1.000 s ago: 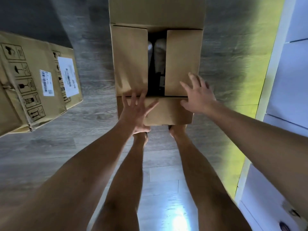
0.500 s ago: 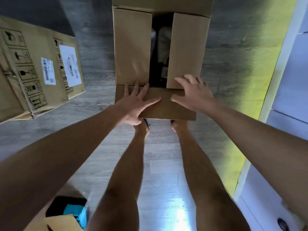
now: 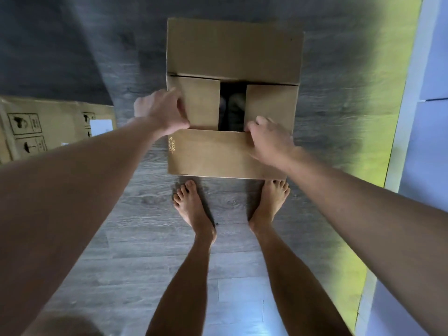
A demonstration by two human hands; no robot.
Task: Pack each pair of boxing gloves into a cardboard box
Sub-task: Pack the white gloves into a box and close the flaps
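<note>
The box (image 3: pixel 232 49) is set on the floor (image 3: pixel 145 238), flaps partly folded in, with a second box (image 3: pixel 48 127) well to its left. Its left flap (image 3: pixel 201 103) is gripped by the curled left hand (image 3: pixel 162 112), its near flap (image 3: pixel 213 154) by the curled right hand (image 3: pixel 269 139), and gloves (image 3: pixel 234 105) are glimpsed through the gap between flaps.

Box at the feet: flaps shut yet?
Partly open: cardboard box side flaps are folded in, but a dark gap between them shows the gloves.
</note>
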